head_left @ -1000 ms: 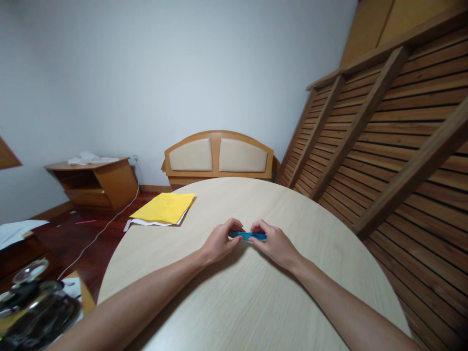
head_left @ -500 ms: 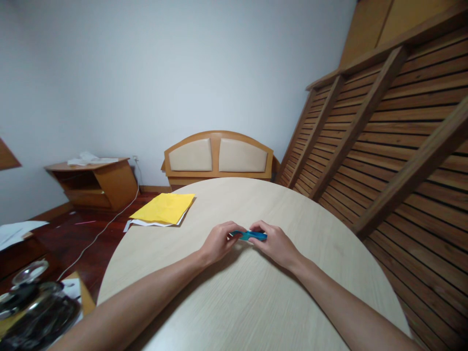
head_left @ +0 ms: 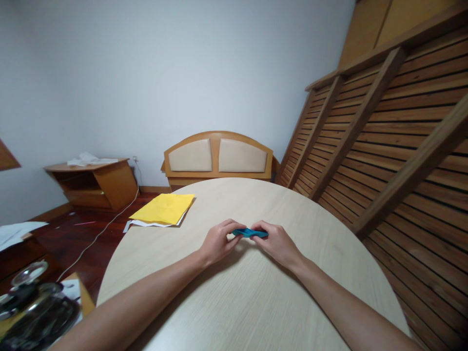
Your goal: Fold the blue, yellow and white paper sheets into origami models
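A small piece of folded blue paper (head_left: 249,233) is held between my two hands, a little above the round pale table (head_left: 241,302). My left hand (head_left: 223,241) pinches its left end between thumb and fingers. At the other end, the thumb and fingers of my right hand (head_left: 275,240) are closed on it. Its middle shows between the fingertips, with creases across it; both ends are partly covered by the fingers.
Yellow paper (head_left: 164,208) lies over white sheets at the table's left edge. Behind the table stands a headboard (head_left: 219,173). A slatted wooden frame (head_left: 383,146) leans along the right. At lower left is a glossy dark object (head_left: 40,312), and a white cable (head_left: 98,236) crosses the floor.
The blue paper has turned slightly between my fingers and looks flatter and more level. My left fingertips have shifted a little on it; both arms stay in place.
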`<state>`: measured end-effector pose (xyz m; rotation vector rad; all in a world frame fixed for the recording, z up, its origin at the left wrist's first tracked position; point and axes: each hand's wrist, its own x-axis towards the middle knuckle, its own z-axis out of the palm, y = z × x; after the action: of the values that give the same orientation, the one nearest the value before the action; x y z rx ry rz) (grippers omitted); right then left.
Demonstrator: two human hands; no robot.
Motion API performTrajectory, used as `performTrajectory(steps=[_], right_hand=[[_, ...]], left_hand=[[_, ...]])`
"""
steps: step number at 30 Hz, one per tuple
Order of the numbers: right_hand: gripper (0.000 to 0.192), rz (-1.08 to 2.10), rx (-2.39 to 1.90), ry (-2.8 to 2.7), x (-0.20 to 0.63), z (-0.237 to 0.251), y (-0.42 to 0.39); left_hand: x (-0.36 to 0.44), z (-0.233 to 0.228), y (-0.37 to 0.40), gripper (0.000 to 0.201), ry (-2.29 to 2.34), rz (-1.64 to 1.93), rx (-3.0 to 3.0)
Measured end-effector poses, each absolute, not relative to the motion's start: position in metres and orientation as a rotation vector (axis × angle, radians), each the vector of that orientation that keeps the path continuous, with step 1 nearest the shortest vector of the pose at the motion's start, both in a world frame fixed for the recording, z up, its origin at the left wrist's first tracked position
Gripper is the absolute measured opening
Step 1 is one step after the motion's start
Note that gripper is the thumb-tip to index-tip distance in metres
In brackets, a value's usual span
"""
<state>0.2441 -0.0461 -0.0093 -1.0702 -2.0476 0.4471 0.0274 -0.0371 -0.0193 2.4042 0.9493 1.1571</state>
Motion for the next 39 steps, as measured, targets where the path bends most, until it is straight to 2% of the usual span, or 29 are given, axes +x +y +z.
performTrajectory(steps=[9, 22, 29, 39], right_hand=[[0.012, 0.342, -1.187, -2.167, 0.2445, -0.0083, -0.049], [0.013, 0.315, -1.245, -2.307, 0.2427, -0.006, -0.0507], [0.011, 0.318, -1.263, -2.288, 0.2443, -0.0096, -0.0489], [0.023, 0.394, -1.112, -2.159, 0.2444, -0.0101, -0.0476]], left_hand=[[0.0287, -0.021, -0.0358, 0.013, 1.134, 0.993, 2.396], [0.0322, -0.0219, -0.0369, 0.014, 1.139, 0.92, 2.41], [0.0295, -0.024, -0.0374, 0.019, 1.04, 0.982, 2.442], [0.0276, -0.0241, -0.034, 0.031, 0.956, 1.123, 2.464]])
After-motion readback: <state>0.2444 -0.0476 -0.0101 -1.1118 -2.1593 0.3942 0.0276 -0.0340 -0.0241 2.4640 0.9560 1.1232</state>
